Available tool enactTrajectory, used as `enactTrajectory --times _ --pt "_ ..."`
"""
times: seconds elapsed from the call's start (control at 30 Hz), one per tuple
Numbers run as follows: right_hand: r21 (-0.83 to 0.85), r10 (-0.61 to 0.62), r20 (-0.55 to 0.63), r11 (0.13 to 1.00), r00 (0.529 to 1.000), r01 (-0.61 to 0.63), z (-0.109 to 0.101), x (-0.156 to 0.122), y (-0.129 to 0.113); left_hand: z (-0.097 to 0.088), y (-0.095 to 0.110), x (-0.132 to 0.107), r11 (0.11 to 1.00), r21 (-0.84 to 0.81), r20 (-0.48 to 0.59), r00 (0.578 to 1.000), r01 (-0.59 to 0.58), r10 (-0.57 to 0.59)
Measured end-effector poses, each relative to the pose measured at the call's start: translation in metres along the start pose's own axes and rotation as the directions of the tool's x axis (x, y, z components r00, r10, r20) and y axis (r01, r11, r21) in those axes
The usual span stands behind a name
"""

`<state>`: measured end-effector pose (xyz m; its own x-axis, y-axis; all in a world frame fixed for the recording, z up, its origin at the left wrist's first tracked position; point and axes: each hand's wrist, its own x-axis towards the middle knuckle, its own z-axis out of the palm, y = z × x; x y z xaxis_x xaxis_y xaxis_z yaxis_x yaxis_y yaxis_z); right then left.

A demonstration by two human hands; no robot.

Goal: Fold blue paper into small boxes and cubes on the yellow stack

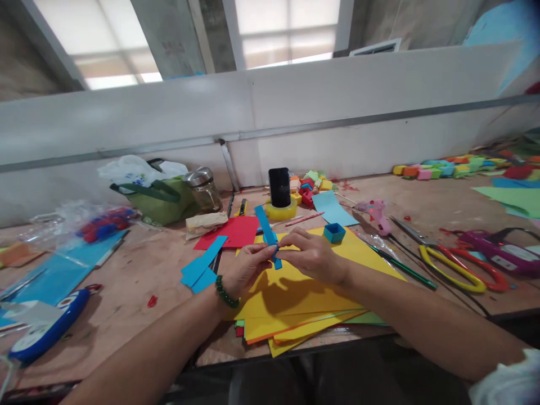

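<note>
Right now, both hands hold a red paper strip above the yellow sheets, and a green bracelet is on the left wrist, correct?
Not red: the head view shows a blue paper strip. The left hand and right hand hold it above the yellow sheets, with a green bracelet on the left wrist.

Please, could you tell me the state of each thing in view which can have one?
Blue paper strip: held in both hands.
Left hand: closed on the strip.
Right hand: fingertips closed on the strip.
Small blue box: open at the top.
Phone: upright, screen dark.
Jar: lid on.
Yellow sheets: stacked, edges uneven.
Pink glue gun: set down; on or off, cannot tell.
</note>
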<state>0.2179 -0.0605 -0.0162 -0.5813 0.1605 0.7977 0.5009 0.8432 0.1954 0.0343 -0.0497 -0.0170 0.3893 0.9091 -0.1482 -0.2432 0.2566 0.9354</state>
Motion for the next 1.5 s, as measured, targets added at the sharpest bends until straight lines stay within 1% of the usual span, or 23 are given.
enactTrajectory --times 0.1,0.2,0.23,0.3,0.37,0.43,0.5,0.63,0.77,0.8,0.83,0.9,0.97,1.07,1.13,1.2,1.27,1.33,1.4,1.5 --pt "0.030 0.025 0.019 0.999 1.000 -0.026 0.000 -0.002 0.001 -0.002 -0.001 0.002 1.000 0.013 0.001 1.000 0.015 -0.015" --pt "0.111 0.051 0.005 0.992 0.999 -0.051 0.001 -0.002 0.000 -0.001 -0.002 0.002 1.000 0.009 0.006 1.000 0.020 -0.020" --pt "0.148 0.071 -0.002 0.987 0.997 -0.070 0.001 -0.002 -0.001 0.000 -0.002 0.001 1.000 0.009 -0.002 1.000 0.011 -0.011" --pt "0.239 0.150 -0.008 0.960 0.989 -0.144 0.004 -0.003 -0.002 0.002 -0.002 0.000 0.999 0.036 -0.038 0.999 -0.022 0.023" --pt "0.332 0.271 0.016 0.906 0.962 -0.261 0.008 -0.005 -0.003 0.003 -0.002 0.000 0.995 0.085 -0.082 0.995 -0.056 0.063" --pt "0.403 0.390 0.068 0.831 0.918 -0.383 0.012 -0.007 -0.002 0.002 -0.003 0.000 0.991 0.113 -0.107 0.990 -0.075 0.087" --pt "0.439 0.462 0.129 0.767 0.878 -0.468 0.014 -0.008 -0.002 0.002 -0.003 0.001 0.990 0.115 -0.108 0.989 -0.085 0.098" --pt "0.490 0.523 0.189 0.683 0.831 -0.541 0.013 -0.005 -0.003 0.003 -0.003 0.000 0.990 0.111 -0.105 0.989 -0.090 0.102" --pt "0.544 0.599 0.254 0.561 0.760 -0.624 0.011 -0.002 -0.008 0.004 -0.002 -0.003 0.981 0.135 -0.137 0.978 -0.137 0.155" --pt "0.548 0.609 0.260 0.546 0.749 -0.634 0.012 -0.002 -0.010 0.005 -0.002 -0.004 0.978 0.145 -0.145 0.975 -0.147 0.168" --pt "0.548 0.610 0.257 0.547 0.750 -0.633 0.012 -0.003 -0.011 0.005 -0.002 -0.004 0.976 0.152 -0.151 0.972 -0.156 0.178" --pt "0.533 0.580 0.221 0.601 0.784 -0.596 0.014 -0.004 -0.012 0.006 -0.002 -0.004 0.975 0.146 -0.154 0.969 -0.169 0.191" --pt "0.496 0.509 0.155 0.702 0.847 -0.512 0.016 -0.007 -0.012 0.007 -0.002 -0.004 0.976 0.131 -0.140 0.971 -0.176 0.194" --pt "0.375 0.339 0.070 0.862 0.938 -0.340 0.016 -0.008 -0.010 0.007 -0.002 -0.002 0.978 0.109 -0.119 0.974 -0.179 0.192" --pt "0.246 0.215 0.048 0.944 0.976 -0.220 0.014 -0.007 -0.010 0.006 -0.003 -0.001 0.980 0.096 -0.123 0.974 -0.177 0.188" --pt "0.103 0.113 0.042 0.988 0.993 -0.117 0.010 -0.004 -0.010 0.006 -0.003 -0.001 0.982 0.087 -0.128 0.975 -0.170 0.180" --pt "0.003 0.038 0.045 0.999 0.998 -0.038 0.006 -0.002 -0.011 0.005 -0.003 -0.001 0.987 0.077 -0.107 0.983 -0.141 0.149" --pt "-0.033 -0.016 0.047 0.999 0.999 0.018 0.002 0.001 -0.010 0.005 -0.003 -0.002 0.994 0.063 -0.071 0.993 -0.087 0.092" --pt "-0.040 -0.049 0.046 0.998 0.998 0.051 0.000 0.002 -0.009 0.005 -0.002 -0.002 0.998 0.049 -0.060 0.997 -0.038 0.041" --pt "-0.051 -0.068 0.055 0.996 0.996 0.071 -0.002 0.002 -0.007 0.005 -0.001 -0.001 0.999 0.023 -0.102 0.994 -0.045 0.047"
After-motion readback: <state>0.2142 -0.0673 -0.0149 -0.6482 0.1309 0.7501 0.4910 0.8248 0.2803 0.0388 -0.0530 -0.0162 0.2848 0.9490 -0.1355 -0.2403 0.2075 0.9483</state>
